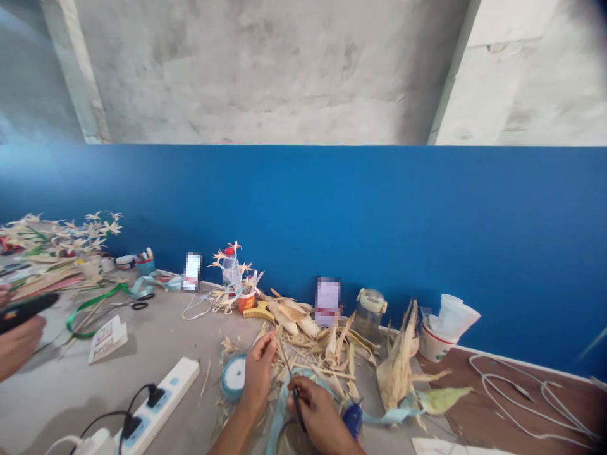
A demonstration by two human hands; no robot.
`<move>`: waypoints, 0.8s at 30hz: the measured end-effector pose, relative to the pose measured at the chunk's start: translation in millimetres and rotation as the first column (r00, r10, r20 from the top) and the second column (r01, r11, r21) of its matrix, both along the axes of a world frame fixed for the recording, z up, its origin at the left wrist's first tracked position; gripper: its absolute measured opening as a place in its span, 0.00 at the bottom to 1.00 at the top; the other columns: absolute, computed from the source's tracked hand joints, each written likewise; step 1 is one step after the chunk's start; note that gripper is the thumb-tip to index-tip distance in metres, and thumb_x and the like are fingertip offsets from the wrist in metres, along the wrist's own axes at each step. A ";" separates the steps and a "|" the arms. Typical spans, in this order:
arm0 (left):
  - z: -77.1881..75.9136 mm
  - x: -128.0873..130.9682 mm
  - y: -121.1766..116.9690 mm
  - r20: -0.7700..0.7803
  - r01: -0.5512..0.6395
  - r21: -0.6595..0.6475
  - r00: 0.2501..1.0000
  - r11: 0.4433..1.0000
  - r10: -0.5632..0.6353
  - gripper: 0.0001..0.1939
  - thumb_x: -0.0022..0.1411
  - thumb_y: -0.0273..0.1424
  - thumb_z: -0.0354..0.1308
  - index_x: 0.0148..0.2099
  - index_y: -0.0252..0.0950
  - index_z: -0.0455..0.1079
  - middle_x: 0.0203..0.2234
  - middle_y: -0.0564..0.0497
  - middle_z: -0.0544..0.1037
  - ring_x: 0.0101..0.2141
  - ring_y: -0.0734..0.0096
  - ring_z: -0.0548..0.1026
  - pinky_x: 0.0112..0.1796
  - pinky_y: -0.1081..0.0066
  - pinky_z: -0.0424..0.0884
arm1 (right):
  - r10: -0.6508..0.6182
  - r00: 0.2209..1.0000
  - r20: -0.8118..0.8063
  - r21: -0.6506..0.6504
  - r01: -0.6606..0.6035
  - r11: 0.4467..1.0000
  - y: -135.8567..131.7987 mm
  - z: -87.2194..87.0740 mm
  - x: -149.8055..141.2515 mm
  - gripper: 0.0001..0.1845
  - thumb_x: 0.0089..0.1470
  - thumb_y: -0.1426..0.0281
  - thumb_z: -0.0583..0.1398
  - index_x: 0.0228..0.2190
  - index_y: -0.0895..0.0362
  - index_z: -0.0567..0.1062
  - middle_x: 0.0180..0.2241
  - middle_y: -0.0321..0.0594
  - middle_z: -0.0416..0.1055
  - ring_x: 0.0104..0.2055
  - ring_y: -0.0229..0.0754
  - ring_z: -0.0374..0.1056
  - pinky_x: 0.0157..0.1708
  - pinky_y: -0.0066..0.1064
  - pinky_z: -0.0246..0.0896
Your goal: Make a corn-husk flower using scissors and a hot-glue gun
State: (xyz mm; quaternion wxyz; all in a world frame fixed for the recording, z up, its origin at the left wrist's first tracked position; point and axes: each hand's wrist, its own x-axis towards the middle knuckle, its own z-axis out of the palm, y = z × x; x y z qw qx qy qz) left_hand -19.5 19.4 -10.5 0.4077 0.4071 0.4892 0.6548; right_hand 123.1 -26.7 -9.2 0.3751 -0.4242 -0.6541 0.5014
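Observation:
My right hand [318, 411] is closed around dark-handled scissors [287, 361], whose narrow blades point up and to the left. Beside the blade tips, my left hand [260, 365] is closed in a pinch on a small pale strip, seemingly corn husk, mostly hidden by the fingers. A spool of light blue ribbon [228, 379] lies by my left wrist. Dry corn husks [294, 314] and scraps are heaped just beyond both hands. Near my right wrist lies a blue tool [352, 418], partly hidden, and light blue ribbon [393, 415] trails rightward.
A power strip [164, 404] with plugs lies front left. Behind stand two phones, a husk flower in an orange cup [246, 300], a lidded jar [370, 316] and stacked paper cups [439, 335]. Another person's hand [21, 344] holds a dark tool at far left. White cable [512, 392] lies right.

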 end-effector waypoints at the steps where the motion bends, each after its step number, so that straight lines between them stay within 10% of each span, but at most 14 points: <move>1: -0.3 -0.2 0.2 -0.001 -0.003 0.000 1.000 1.000 0.003 0.25 0.48 0.44 0.60 0.43 0.31 0.72 0.19 0.55 0.69 0.21 0.74 0.64 0.24 0.75 0.60 | 0.009 1.000 -0.007 -0.015 -0.009 1.000 0.4 0.5 -0.1 0.08 0.42 0.73 0.53 0.28 0.56 0.69 0.20 0.30 0.57 0.22 0.34 0.52 0.23 0.24 0.47; 14: -7.3 -4.8 6.9 0.200 0.023 0.003 0.980 1.000 -0.023 0.21 0.46 0.40 0.62 0.41 0.33 0.74 0.17 0.56 0.70 0.21 0.75 0.66 0.24 0.75 0.61 | 0.119 0.986 -0.116 -0.150 -0.136 0.979 6.7 10.5 12.3 0.13 0.42 0.61 0.56 0.27 0.58 0.70 0.13 0.27 0.56 0.16 0.31 0.49 0.19 0.24 0.44; 24: -5.3 -4.3 9.4 0.273 0.067 0.002 0.960 0.998 -0.065 0.15 0.43 0.35 0.64 0.36 0.34 0.75 0.21 0.55 0.71 0.21 0.79 0.63 0.23 0.78 0.58 | 0.288 0.954 0.079 -0.215 -0.266 0.940 7.4 26.9 37.8 0.07 0.44 0.70 0.56 0.26 0.59 0.73 0.12 0.27 0.59 0.14 0.29 0.49 0.17 0.22 0.41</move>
